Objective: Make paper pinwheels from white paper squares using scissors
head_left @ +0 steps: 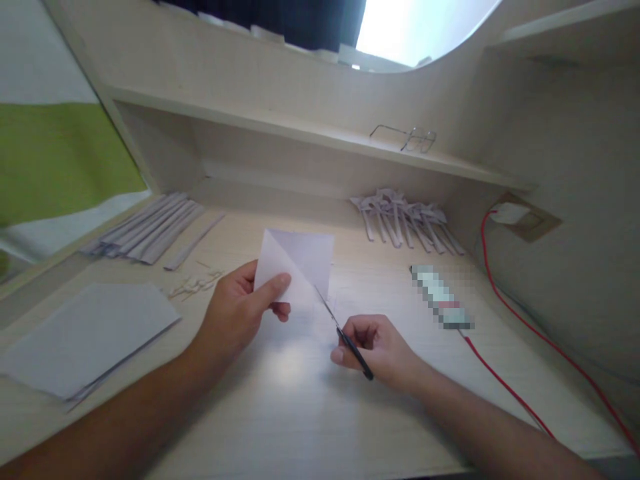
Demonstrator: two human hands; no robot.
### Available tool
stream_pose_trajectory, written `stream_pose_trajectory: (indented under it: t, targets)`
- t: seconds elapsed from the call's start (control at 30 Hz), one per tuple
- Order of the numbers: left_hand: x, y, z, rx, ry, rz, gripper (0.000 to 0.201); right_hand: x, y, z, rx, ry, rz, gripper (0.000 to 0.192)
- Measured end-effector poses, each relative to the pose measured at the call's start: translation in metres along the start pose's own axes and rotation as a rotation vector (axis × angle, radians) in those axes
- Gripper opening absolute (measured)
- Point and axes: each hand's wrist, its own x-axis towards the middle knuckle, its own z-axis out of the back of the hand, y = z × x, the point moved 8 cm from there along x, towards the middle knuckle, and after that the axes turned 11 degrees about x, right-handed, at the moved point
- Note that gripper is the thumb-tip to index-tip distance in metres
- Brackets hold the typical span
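Pale wood makes up the whole workspace: a light desk [300, 413] set in an alcove, with a low shelf [280, 127] running across the back wall and bright daylight from a window above it. A pair of glasses [413, 138] lies on the shelf toward the right. On the desk, a bundle of long paper strips [150, 230] lies at the far left, a cluster of folded paper pieces [405, 220] sits under the shelf at the far right, and a stack of white sheets [85, 337] lies at the near left. A few thin paper slivers [195, 285] are scattered between the strips and the left hand. A red cable [505, 387] runs from a wall socket [520, 217] on the right across the desk, past a blurred-out small item [443, 297].

At the middle, the left hand [240, 313] pinches a folded white paper [297, 267] at its lower left edge, thumb on the front, holding it upright just above the desk. The right hand [377, 347] is closed around the dark handles of small scissors [345, 337], just right of and below the paper. The blades point up and left and meet the paper's lower right edge; how far they are parted I cannot tell
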Motion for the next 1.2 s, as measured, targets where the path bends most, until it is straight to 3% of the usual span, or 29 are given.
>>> stream_pose_trajectory:
  t: [0.2,0.67,0.9,1.2]
  targets:
    - [0.000,0.000,0.002,-0.007,-0.029,0.028,0.022,0.000,0.000,0.000,0.010,0.009,-0.003,0.042]
    - [-0.001,-0.010,0.004,0.239,-0.070,0.091,0.029,-0.001,-0.001,-0.004,-0.015,0.044,-0.021,0.043]
    - [0.000,-0.007,0.000,0.325,-0.002,0.097,0.039,-0.004,0.001,-0.008,-0.065,0.100,-0.062,0.040]
    - [0.007,-0.001,0.019,0.462,-0.112,0.097,0.043,-0.005,0.008,0.000,-0.189,0.046,-0.075,0.039]
